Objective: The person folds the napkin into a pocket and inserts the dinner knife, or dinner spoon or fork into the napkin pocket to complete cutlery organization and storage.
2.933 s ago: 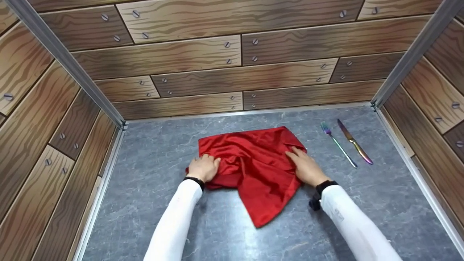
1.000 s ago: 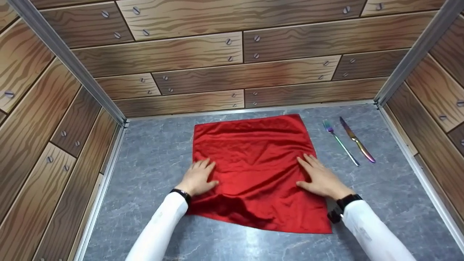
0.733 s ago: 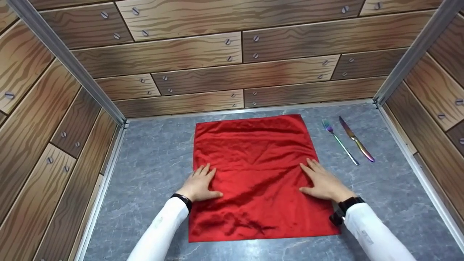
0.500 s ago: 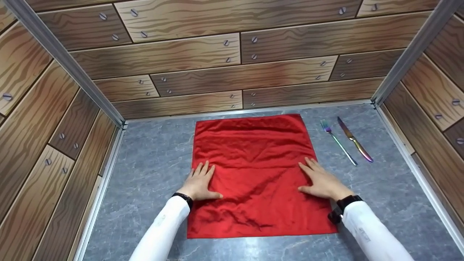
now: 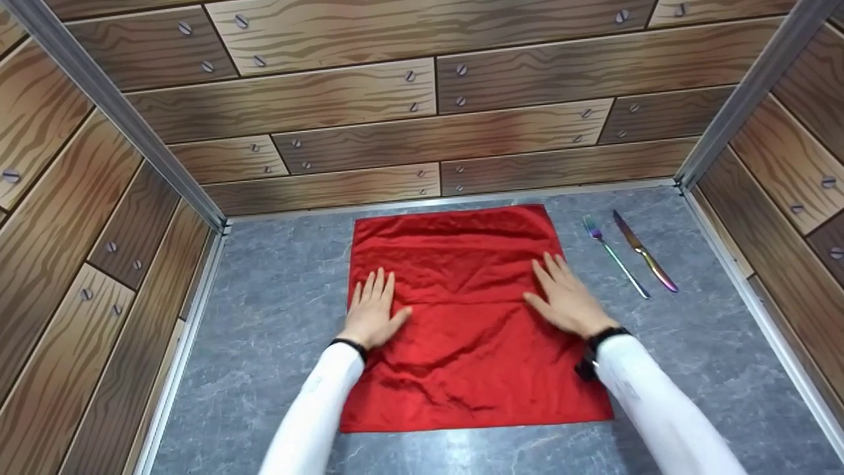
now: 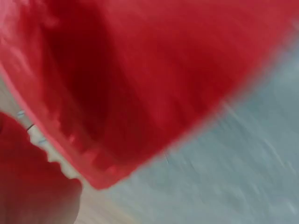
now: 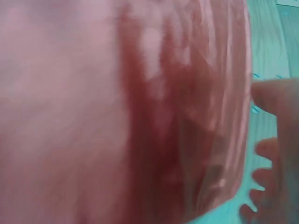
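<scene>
A red satin cloth point(image 5: 471, 343) lies spread out nearly square on the grey marbled surface, with creases across its middle and near part. My left hand point(image 5: 370, 311) is over its left edge, fingers straight and thumb spread inward. On the opposite edge is my right hand point(image 5: 568, 298), also flat with spread fingers. Whether the palms press down or hover just above, I cannot tell. In the left wrist view the cloth point(image 6: 154, 84) is blurred, with the left hand point(image 6: 32, 182) at the lower left corner. The right wrist view has the right hand point(image 7: 280, 154) at its right edge.
To the right of the cloth lie a rainbow-coloured fork point(image 5: 616, 258) and a matching table knife point(image 5: 645, 252), side by side. Wood-patterned panels point(image 5: 435, 92) wall in the back, left and right, with metal rails point(image 5: 748, 86) at the corners.
The cloth went from bunched up to spread flat, its near edge coming toward me. In the last half second both hands slid forward and slightly inward over it. Fork and knife stayed put.
</scene>
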Demonstrator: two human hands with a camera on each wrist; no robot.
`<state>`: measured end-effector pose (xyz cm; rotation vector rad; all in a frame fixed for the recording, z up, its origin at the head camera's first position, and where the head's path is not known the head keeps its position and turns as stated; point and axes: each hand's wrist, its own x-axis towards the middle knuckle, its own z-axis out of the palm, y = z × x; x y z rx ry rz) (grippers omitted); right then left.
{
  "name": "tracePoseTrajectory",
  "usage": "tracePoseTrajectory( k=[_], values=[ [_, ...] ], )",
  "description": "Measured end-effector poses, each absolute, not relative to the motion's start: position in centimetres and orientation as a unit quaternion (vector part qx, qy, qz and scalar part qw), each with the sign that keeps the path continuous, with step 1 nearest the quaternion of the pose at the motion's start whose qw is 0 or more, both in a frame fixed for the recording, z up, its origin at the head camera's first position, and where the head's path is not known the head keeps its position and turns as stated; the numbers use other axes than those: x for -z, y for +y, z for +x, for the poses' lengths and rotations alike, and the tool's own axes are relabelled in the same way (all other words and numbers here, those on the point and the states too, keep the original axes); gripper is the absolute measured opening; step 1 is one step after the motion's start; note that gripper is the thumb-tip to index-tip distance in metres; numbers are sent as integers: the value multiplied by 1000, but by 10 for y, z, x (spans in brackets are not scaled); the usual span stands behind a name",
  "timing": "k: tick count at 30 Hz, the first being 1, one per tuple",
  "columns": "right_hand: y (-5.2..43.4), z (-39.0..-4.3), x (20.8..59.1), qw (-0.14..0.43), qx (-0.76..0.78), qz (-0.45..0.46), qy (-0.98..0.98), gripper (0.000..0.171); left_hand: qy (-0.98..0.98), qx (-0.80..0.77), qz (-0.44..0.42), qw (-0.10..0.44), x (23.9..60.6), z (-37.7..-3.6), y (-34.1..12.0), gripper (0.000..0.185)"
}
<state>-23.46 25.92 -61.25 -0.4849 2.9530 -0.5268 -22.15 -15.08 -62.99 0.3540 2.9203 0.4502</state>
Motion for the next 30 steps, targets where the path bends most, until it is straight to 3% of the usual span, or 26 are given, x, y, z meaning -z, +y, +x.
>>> tracePoseTrajectory(
  k=[3,9,16,23,30],
  values=[
    [247,-252,622,52,180,-154,970,78,981,-159,94,61,646,-235,-142,83],
    [248,-262,649,96,158,-129,974,85,985,-139,57,83,664,-242,-142,85],
    [249,-262,641,87,160,-130,975,86,984,-117,54,119,647,-243,-140,85],
    [241,-281,620,31,151,-109,982,70,995,-76,53,48,634,-256,-136,76],
    [242,-298,627,102,174,-106,974,81,985,-137,39,100,648,-264,-144,89]
  ],
)
